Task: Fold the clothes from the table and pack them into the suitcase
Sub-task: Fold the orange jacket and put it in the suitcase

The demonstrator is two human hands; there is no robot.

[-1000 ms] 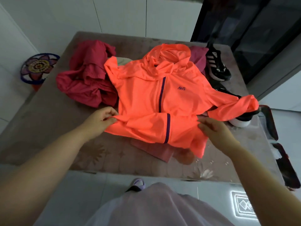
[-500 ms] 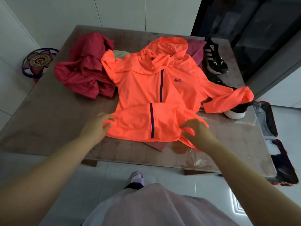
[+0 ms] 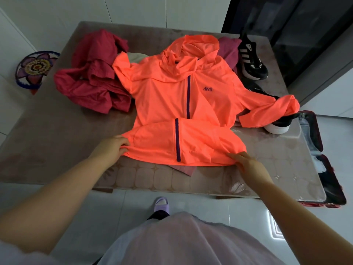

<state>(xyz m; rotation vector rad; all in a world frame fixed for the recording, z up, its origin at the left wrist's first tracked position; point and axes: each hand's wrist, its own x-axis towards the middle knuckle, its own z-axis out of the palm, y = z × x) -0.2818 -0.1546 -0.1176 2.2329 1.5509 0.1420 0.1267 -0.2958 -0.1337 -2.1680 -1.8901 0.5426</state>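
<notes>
Folding the orange jacket (image 3: pixel 172 96) on the worktop (image 3: pixel 57 131), left hand (image 3: pixel 112 148) and right hand (image 3: pixel 248 165) pinching its doubled hem, red clothes (image 3: pixel 91 81) waiting, suitcase (image 3: pixel 321 150) nearly empty.

one orange jacket (image 3: pixel 168 96), one red garment (image 3: pixel 91 81), two black sneakers (image 3: pixel 250 62), one suitcase (image 3: pixel 317 131), two hands (image 3: pixel 110 148)

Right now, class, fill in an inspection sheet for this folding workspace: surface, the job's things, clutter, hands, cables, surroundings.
Surface: table with a patterned brown cover.
Job's things: orange jacket spread flat, bottom hem folded up; red garment crumpled beside it; open suitcase on the floor by the table's right edge.
Clutter: black sneaker and a second shoe under the jacket's sleeve.
Hands: left hand and right hand each pinch the folded edge.
Cables: nothing seen.
Surroundings: tiled floor, flower-patterned round object at left.
</notes>
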